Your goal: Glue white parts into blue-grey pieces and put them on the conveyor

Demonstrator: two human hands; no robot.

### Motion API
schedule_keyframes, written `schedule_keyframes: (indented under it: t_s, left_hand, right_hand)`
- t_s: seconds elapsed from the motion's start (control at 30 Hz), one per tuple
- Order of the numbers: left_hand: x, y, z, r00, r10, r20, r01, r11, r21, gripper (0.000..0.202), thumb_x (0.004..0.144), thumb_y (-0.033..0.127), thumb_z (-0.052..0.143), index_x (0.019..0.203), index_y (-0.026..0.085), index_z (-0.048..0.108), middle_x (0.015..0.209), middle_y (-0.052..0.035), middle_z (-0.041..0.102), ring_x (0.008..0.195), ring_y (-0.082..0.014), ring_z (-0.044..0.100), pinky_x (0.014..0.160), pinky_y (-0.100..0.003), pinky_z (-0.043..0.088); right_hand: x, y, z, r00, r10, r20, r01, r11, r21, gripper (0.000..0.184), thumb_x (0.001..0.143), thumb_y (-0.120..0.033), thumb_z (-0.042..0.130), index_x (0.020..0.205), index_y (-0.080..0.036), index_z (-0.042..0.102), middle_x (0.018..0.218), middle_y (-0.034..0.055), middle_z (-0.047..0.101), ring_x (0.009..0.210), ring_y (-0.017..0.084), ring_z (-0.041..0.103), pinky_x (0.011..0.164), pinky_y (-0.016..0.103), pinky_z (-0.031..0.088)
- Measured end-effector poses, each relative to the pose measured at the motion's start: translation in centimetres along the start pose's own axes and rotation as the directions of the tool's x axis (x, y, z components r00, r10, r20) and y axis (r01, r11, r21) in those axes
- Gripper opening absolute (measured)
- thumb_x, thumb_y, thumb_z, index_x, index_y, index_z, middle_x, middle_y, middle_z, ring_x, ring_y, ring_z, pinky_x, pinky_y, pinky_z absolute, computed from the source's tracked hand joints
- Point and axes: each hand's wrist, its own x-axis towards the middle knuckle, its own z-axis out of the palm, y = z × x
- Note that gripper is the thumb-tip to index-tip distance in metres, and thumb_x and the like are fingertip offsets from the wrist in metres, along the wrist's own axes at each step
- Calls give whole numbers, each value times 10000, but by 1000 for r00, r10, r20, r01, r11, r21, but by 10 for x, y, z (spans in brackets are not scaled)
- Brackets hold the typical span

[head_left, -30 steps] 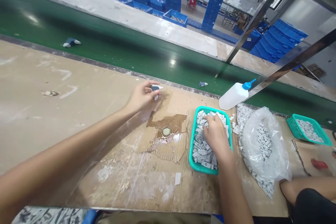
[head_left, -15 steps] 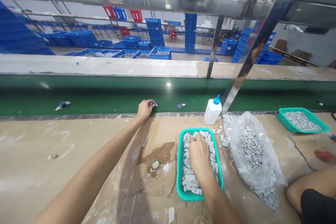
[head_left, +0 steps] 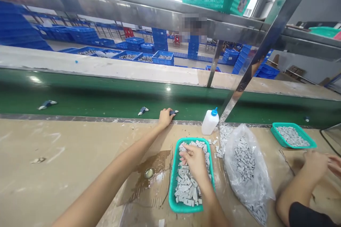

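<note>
My left hand (head_left: 165,117) is at the near edge of the green conveyor belt (head_left: 112,101), its fingers closed on a small dark blue-and-white part (head_left: 174,112). A similar part (head_left: 143,110) lies on the belt just left of that hand, and another blue-and-white part (head_left: 47,104) is farther left. Over a green plastic basket (head_left: 174,184) full of small flat grey pieces (head_left: 186,188), my right hand (head_left: 195,161) has its thumb and fingers pinched together. Whatever is between those fingertips is too small to make out.
A white squeeze bottle (head_left: 210,123) with a blue cap stands behind the basket. To the right lie a clear plastic bag (head_left: 247,170) of grey pieces and a second green basket (head_left: 293,136). Another person's hands (head_left: 317,163) are at the far right. A slanting metal post (head_left: 247,74) rises behind the bottle.
My left hand has let go of one blue-and-white part, now on the belt, and moved right to another. My right hand has lifted from among the grey pieces. The view has tilted upward.
</note>
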Motion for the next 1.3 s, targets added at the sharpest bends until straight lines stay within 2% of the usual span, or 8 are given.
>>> schedule_keyframes:
  t_s: [0.1, 0.2, 0.33, 0.47, 0.63, 0.83, 1.07, 1.3]
  left_hand:
    - [-13, -3, -23, 995, -90, 39, 97, 955, -280, 237, 727, 207, 784, 911, 146, 646, 800, -55, 635, 892, -226, 636, 898, -371, 510]
    - [-45, -19, -62, 983, -142, 120, 185, 825, -534, 331, 730, 114, 772, 1042, 128, 662, 804, -34, 661, 758, -132, 647, 814, -267, 538]
    - [-105, -52, -117, 955, -190, 227, 296, 632, -716, 446, 712, 15, 747, 1143, 111, 689, 798, -31, 670, 657, -75, 613, 672, -171, 521]
    - [-145, -77, -147, 947, -203, 248, 314, 430, -847, 521, 709, -3, 741, 1211, 113, 663, 785, -27, 689, 641, -80, 636, 641, -161, 533]
    - [-153, -93, -149, 953, -255, 163, 237, 292, -927, 385, 689, 22, 775, 1037, 94, 628, 816, -77, 732, 781, -196, 733, 826, -343, 605]
    - [-154, -102, -150, 953, -262, 153, 209, 202, -957, 436, 658, 37, 815, 1063, 115, 677, 814, -29, 700, 719, -151, 706, 743, -279, 589]
    - [-165, -100, -142, 967, -71, 246, 256, 250, -934, 568, 675, 134, 850, 1213, 176, 672, 875, -23, 683, 802, -153, 702, 770, -285, 541]
    - [-167, -97, -133, 947, -87, 308, 320, 285, -903, 390, 598, 87, 880, 956, 86, 723, 815, -51, 712, 704, -119, 664, 706, -264, 516]
  right_hand:
    - [2, -1, -4, 999, -6, 48, 1, 994, 112, 603, 764, -611, 643, 1094, -119, 754, 750, 66, 723, 557, 195, 661, 567, 337, 564]
    - [-3, -6, -7, 991, 15, 136, -39, 984, 174, 691, 674, -721, 691, 1030, -136, 783, 694, 61, 716, 611, 216, 683, 662, 381, 591]
    - [-20, -19, 2, 964, 73, 257, -118, 980, 162, 597, 601, -673, 795, 917, -167, 806, 826, 87, 761, 733, 259, 728, 733, 420, 607]
    - [-35, -29, 28, 951, 111, 290, -125, 992, 31, 436, 583, -556, 848, 792, -176, 806, 768, 77, 769, 632, 242, 707, 578, 355, 587]
    - [-33, -20, 65, 972, 44, 231, -4, 986, -168, 318, 679, -472, 791, 812, -182, 798, 716, 63, 760, 612, 202, 686, 596, 308, 560]
    - [-28, -10, 69, 967, -128, 220, 204, 906, -371, 295, 832, -418, 643, 950, -202, 807, 909, 99, 780, 826, 228, 718, 760, 353, 571]
    - [-39, -8, 67, 942, -210, 261, 321, 789, -524, 270, 902, -360, 615, 1020, -191, 789, 1002, 113, 769, 931, 232, 712, 865, 364, 554]
    - [-46, -3, 72, 909, -278, 310, 411, 723, -555, 240, 924, -329, 623, 1051, -207, 786, 956, 82, 790, 817, 200, 729, 774, 316, 574]
